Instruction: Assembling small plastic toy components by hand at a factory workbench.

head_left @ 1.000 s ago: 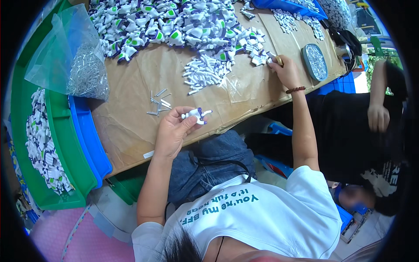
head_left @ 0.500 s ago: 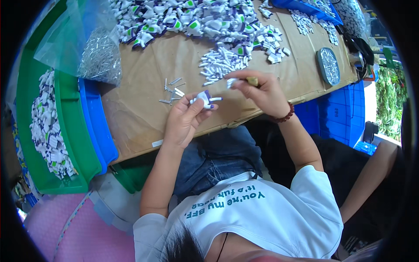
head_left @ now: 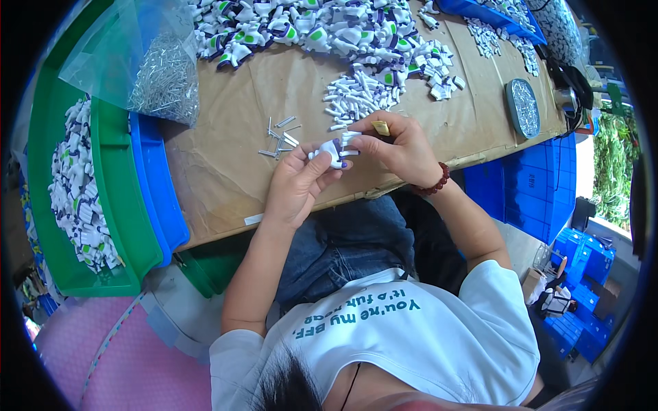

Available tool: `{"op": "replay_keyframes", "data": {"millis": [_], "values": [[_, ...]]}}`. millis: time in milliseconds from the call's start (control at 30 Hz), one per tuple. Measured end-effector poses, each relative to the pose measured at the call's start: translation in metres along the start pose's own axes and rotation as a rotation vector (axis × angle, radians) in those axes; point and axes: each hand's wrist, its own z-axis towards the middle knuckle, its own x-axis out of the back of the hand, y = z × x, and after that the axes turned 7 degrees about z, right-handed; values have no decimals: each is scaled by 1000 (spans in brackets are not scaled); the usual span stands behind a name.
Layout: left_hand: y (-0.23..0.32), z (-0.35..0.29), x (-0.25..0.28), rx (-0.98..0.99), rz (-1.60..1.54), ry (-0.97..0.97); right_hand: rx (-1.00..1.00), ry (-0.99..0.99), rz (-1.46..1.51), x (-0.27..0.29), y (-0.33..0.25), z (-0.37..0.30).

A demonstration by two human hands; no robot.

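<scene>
In the head view, a white-and-purple figure [head_left: 327, 152] is pinched by the left hand [head_left: 297, 183] above the brown table [head_left: 229, 198]. A small white piece [head_left: 349, 139], gripped by the right hand [head_left: 406, 152] along with a yellowish object [head_left: 381, 128], is now brought right up to it, the earlier gap nearly gone; fitting seems under way.

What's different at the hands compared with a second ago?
The right hand has left the pile of blocky white plastic pieces, moving left and toward the body; it now pinches a small white plastic piece close against the white-and-purple plastic figure. Whether the two touch is unclear. The left hand still holds that figure, and the loose silver metal pins still lie untouched.
</scene>
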Motion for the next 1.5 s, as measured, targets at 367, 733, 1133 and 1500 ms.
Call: {"op": "replay_keyframes", "data": {"millis": [367, 733, 1133, 1500], "values": [[-4, -1, -10, -20, 94, 88, 84, -156, -186, 8, -3, -1], [-29, -5, -12, -372, 427, 83, 69, -180, -262, 10, -2, -1], [-42, -10, -4, -437, 798, 185, 72, -148, -371, 5, -1, -10], [-8, -14, -24, -224, 1047, 38, 220, -250, -416, 3, -17, -4]]}}
